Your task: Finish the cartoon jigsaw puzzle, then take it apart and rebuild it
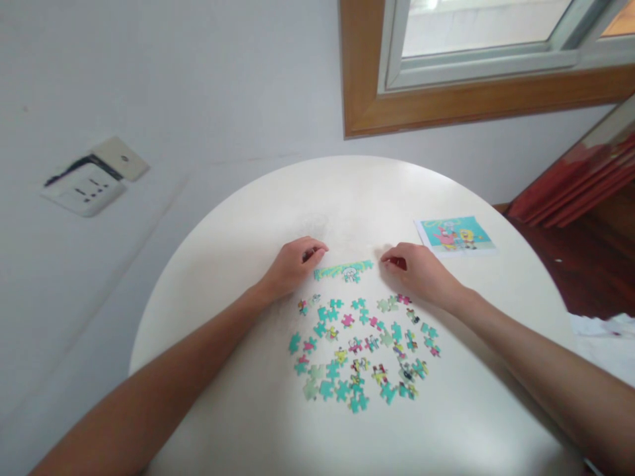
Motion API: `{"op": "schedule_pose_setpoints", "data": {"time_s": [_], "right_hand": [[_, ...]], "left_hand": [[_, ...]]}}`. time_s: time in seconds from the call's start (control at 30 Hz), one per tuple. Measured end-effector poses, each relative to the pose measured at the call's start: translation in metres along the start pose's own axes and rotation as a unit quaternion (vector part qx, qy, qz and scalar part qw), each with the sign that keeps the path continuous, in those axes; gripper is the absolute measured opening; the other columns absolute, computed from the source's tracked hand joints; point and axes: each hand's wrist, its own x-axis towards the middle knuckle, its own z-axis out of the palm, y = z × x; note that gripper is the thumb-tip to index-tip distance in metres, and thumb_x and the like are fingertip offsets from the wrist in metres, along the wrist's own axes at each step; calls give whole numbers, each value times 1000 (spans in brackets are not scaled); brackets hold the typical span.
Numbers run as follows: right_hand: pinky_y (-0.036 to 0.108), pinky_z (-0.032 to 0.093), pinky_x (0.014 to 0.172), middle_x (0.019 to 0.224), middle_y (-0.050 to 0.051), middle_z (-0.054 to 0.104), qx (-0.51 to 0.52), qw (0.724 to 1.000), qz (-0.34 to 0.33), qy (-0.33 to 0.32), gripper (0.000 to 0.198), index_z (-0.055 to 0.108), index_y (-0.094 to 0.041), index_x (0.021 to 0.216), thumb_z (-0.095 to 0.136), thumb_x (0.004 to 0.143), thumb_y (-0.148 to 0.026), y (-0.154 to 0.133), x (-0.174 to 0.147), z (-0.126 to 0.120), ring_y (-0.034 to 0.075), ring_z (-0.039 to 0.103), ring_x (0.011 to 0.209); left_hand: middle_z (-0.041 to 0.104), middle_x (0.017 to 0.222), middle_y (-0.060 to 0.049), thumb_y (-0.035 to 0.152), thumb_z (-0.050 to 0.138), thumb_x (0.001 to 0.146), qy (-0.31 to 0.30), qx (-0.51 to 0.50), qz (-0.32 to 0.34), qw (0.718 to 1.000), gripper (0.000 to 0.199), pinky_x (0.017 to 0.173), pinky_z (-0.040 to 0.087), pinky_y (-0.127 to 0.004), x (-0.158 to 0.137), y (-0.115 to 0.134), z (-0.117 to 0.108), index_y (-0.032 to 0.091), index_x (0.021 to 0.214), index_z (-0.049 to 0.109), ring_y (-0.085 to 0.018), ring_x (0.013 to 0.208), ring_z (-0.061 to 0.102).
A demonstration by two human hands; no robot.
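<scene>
A strip of joined jigsaw pieces [343, 269], teal with yellow lettering and a white cartoon face, lies flat between my hands. My left hand [296, 263] rests at the strip's left end, its fingers curled in and the thumb near the index finger. Just past the right end is my right hand [419, 270], with fingers bent and fingertips drawn together; a small gap parts it from the strip. No piece shows in either hand. Nearer to me lie many loose jigsaw pieces [355, 344], in teal, pink, yellow and pale green, spread between my forearms.
A printed reference picture [456, 235] with cartoon figures lies beyond my right hand. Everything rests on a round white table [223, 396], set by a wall with a socket [89, 188] and a wood-framed window [364, 79]. Red fabric [578, 182] hangs at the right.
</scene>
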Motion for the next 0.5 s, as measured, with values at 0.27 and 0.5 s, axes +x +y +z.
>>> {"op": "schedule_pose_setpoints", "data": {"time_s": [0.27, 0.5], "right_hand": [[36, 48, 69, 86, 10, 72, 0, 1000, 6, -5, 27, 74, -20, 89, 48, 84, -22, -1, 0, -1, 20, 62, 74], [37, 48, 71, 87, 11, 73, -8, 1000, 2, -7, 27, 75, -20, 89, 48, 84, -24, 1, 1, 0, 21, 63, 75]], "left_hand": [[68, 90, -4, 29, 50, 91, -1, 11, 13, 1000, 24, 70, 47, -27, 0, 0, 0, 18, 97, 70, -15, 75, 59], [67, 88, -4, 27, 50, 91, -5, 16, 22, 1000, 23, 72, 45, -28, -1, -1, 1, 17, 97, 70, -14, 72, 56]]}}
